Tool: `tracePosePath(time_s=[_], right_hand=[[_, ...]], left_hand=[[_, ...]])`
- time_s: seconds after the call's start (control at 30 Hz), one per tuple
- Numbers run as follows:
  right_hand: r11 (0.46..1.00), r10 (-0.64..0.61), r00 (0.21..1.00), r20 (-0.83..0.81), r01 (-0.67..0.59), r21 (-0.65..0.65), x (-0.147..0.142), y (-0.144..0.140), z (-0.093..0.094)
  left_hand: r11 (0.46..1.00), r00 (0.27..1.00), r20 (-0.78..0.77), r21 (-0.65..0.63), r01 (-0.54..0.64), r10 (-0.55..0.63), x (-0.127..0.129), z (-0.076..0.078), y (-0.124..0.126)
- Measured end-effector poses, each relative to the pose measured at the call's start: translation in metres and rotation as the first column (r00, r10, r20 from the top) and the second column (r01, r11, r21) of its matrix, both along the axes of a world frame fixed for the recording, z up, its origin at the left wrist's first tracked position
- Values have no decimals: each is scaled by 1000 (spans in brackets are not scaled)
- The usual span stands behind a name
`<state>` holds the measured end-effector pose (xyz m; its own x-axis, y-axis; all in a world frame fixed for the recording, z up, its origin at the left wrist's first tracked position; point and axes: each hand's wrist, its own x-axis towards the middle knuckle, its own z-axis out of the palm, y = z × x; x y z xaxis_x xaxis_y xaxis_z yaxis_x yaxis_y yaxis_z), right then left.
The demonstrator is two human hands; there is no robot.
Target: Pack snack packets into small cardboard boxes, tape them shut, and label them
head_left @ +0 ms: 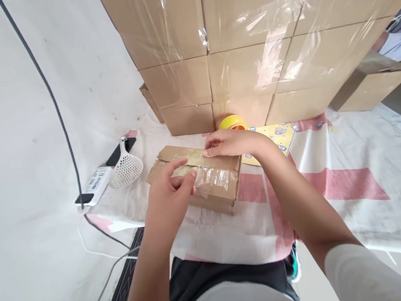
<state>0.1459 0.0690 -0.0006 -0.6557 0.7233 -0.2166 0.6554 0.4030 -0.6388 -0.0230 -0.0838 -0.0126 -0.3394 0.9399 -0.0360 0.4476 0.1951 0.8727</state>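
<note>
- You were at the sealing step: a small cardboard box (205, 180) lay on the table (345, 189), near its left end, just in front of the stack of wrapped cartons (244, 38).
- Your left hand (171, 192) pressed on the near part of the box top, fingers curled in a narrow grip pinching the clear tape (212, 176) that ran across the lid.
- Your right hand (231, 142) rested on the far edge of the box, fingertips flat and pressing the flap seam down; its grip held nothing.
- The yellow tape roll (233, 123) sat just beyond the box, touching neither hand.
- A white slotted scoop (125, 167) and a power strip (94, 185) lay to the left, apart from the box.
- Judged from this, the next move called for smoothing the tape flat along the seam while you kept the flaps closed.
</note>
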Motion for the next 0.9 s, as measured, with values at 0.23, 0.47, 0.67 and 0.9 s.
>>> tracePosePath(time_s=[0.23,0.47,0.67,0.9], right_hand=[[1000,30,999,-14,-30,-3,-1,0,-4],[1000,-21,1000,-4,21,14,0,1,-8],[999,21,999,-26,-20,42,-1,6,-14],[996,-15,974,-224,35,86,-7,-13,-24]], left_hand=[[995,903,-429,-89,-49,7,-1,-5,-11],[893,655,-731,407,191,193,-4,-37,-23],[758,525,-841,425,494,129,7,-125,-22],[773,563,-803,478,417,192,17,-165,-22]])
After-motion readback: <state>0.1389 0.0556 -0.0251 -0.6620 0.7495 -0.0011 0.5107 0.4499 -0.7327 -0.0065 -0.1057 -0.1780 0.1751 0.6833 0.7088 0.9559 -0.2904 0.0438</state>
